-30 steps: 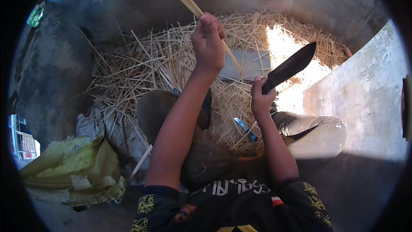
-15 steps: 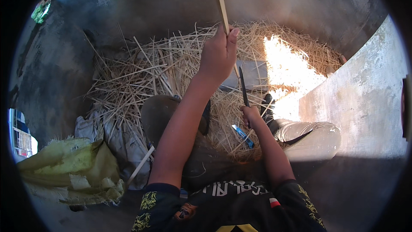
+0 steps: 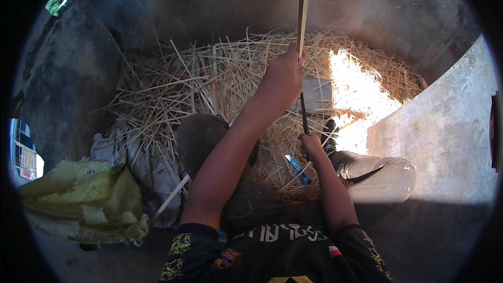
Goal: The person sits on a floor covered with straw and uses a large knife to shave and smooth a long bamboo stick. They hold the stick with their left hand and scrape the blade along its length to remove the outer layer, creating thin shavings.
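Observation:
My left hand (image 3: 285, 76) is closed round a long pale strip of wood or bamboo (image 3: 303, 10), raised in front of me and running out past the top of the view. Lower and to the right, my right hand (image 3: 311, 147) grips a knife with a narrow dark blade (image 3: 304, 115). The blade points up toward my left hand, and its tip is close under that hand. Whether it touches the strip I cannot tell. Beneath both hands lies a grey block (image 3: 317, 91) amid the shavings.
Pale shavings (image 3: 173, 91) are heaped across the floor against a concrete wall (image 3: 209, 10). Near my right hand rests a blue packet (image 3: 297, 170). A torn yellow-green sack (image 3: 78, 194) lies at left, beside a loose stick (image 3: 172, 196). Another wall (image 3: 445, 131) stands at right.
My left hand has shifted right and slightly down, and the strip now stands nearly upright. The knife has turned a little, its tip now close beneath the left hand.

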Motion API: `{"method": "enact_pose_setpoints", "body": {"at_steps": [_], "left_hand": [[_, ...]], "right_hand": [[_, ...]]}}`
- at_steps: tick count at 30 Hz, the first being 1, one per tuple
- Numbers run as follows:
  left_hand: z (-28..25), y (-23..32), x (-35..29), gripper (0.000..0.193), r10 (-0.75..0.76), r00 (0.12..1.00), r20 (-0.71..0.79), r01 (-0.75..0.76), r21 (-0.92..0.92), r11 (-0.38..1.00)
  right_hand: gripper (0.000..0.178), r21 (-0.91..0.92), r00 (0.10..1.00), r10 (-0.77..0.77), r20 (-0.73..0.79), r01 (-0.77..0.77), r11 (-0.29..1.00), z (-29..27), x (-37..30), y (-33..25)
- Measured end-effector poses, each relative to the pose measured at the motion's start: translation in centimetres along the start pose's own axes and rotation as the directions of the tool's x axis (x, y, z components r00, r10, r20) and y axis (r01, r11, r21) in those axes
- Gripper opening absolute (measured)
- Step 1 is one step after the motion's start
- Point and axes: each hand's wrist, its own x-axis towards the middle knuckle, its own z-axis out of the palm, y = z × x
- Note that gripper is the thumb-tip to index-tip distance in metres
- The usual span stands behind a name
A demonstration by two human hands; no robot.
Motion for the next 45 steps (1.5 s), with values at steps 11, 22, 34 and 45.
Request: {"method": "enact_pose_setpoints", "body": {"at_steps": [11,22,34,45], "left_hand": [[-1.8,-0.4,0.3,0.011,-0.077,0.996,0.053,0.08,-0.054,0.995],[-2.0,-0.8,1.5,0.011,-0.127,0.988,0.089,0.13,-0.034,0.991],[-0.9,-1.3,1.2,0.01,-0.122,0.991,-0.053,0.122,-0.008,0.993],[-1.6,-2.1,1.0,0.009,-0.09,0.992,-0.083,0.091,0.01,0.996]], "right_hand": [[0.031,-0.015,0.609,-0.729,-0.313,0.764,0.645,0.0,-9.1,-7.4],[0.044,-0.39,0.85,-0.41,-0.332,0.272,0.88,-0.6,5.9,4.1],[0.037,-0.168,0.936,-0.292,-0.197,0.261,0.951,2.6,2.2,2.8],[0.037,-0.023,0.481,-0.737,-0.476,0.83,0.557,1.3,-8.4,-6.8]]}}
